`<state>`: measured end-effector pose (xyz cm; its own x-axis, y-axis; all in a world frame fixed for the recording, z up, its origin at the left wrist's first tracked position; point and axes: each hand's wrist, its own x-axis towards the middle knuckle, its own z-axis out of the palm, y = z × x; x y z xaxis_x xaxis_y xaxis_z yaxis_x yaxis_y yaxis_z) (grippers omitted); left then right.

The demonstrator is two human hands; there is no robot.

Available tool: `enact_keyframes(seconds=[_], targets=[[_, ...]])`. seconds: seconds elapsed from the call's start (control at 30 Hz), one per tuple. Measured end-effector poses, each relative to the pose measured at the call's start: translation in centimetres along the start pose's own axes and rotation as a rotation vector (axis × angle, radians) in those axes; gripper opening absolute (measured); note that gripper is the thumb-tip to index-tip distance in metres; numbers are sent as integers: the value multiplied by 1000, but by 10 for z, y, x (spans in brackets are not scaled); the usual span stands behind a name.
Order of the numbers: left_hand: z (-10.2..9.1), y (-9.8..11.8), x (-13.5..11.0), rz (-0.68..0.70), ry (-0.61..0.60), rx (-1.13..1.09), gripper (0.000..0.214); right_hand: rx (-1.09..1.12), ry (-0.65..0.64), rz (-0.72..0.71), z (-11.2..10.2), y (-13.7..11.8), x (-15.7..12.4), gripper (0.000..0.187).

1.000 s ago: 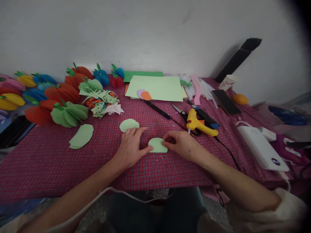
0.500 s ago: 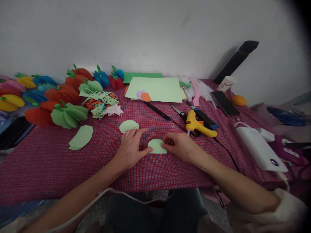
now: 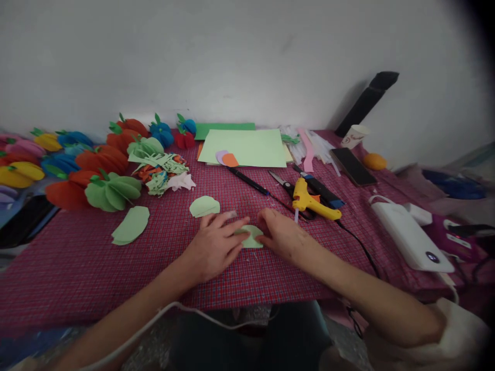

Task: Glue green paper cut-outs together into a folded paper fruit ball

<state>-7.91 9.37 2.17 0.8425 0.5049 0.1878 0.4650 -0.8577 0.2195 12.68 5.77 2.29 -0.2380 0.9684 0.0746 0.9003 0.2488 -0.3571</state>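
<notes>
**Cutout pinned from both sides**

It lies flat on the counter, just left of the glue gun and nearer you, long axis left to right. Your left hand presses its left edge with fingers spread flat. Your right hand covers its right edge, fingers curled; you cannot tell if they pinch.

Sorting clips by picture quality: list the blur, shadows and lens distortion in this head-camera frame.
Head view: soft, even light, no glare; the black tube casts a faint shadow on the wall; the left hand is slightly motion-blurred over the green paper piece, the right hand sharper; the top-right corner is darkly vignetted; the wide lens bows the near edge of the checked cloth.
</notes>
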Motion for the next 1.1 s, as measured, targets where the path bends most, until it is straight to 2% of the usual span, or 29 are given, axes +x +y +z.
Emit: enact_keyframes(seconds=[0.13, 0.27, 0.3, 0.43, 0.57, 0.8, 0.9, 1.0, 1.1], targets=[[-4, 6, -3, 120, -78, 18, 42, -82, 13, -28, 0, -5, -4, 17], [-6, 7, -9, 133, -120, 51, 55, -196, 21, -61, -5, -11, -5, 5], [-7, 7, -10, 123, -127, 54, 57, -221, 10, -107, -6, -12, -6, 2], [-7, 7, -14, 76, -143, 35, 59, -239, -80, -319, -8, -15, -14, 15], [-8, 8, -15, 42, -145, 3, 61, -236, -122, -252, -5, -21, -30, 17], [-13, 14, -23, -30, -143, -53, 67, -175, -97, -197, -12, -29, -44, 25], [-14, 17, -27, 0, -155, -24, 70, -146, -9, -164, -15, -34, -48, 31], [-14, 19, -29, 23, -126, 20, 77, -162, 104, -104, -9, -42, -51, 35], [-14, 19, -31, 32, -115, 56, 78, -192, 87, -116, 4, -45, -54, 47]])
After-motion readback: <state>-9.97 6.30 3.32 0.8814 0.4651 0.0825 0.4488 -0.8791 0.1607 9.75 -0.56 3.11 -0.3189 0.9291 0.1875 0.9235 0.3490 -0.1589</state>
